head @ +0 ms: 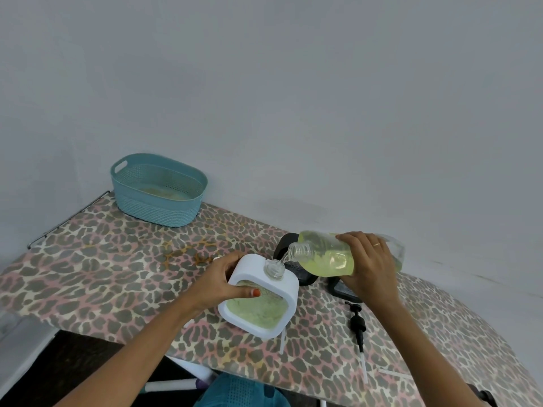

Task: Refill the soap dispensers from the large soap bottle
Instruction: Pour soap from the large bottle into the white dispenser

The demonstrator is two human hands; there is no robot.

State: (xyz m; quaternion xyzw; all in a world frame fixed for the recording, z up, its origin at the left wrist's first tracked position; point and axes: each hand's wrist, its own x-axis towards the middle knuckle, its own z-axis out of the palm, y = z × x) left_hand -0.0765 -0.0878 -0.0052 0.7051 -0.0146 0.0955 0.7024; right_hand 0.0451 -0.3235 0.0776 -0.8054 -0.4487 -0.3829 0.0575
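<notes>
White soap dispenser (249, 268) leans a little toward the large soap bottle (326, 254), near the front middle of the desk (102, 259). It is hard to tell if its bottom rests on the desk or is lifted. Its pump is off and its clear neck (274, 267) is open. Through its side, it looks partly full of green soap.

The left hand (217, 282) has its grip closed round the dispenser's side. The right hand (370, 268) has its grip closed round the bottle, which lies tipped almost flat. A thin stream of soap (284, 258) runs from the bottle's mouth down to the neck.

To do this well, the person should hold the bottle's mouth right over the small neck and tip it slowly. Too much tilt could make soap spill onto the desk. The left hand should hold the dispenser steady, and the person should watch the green level rise and stop before the top.

Just behind is what looks like a black dispenser (283, 245). A black pump (357, 321) lies on the desk to the right. A blue-green basket (158, 190) sits far back on the left.
</notes>
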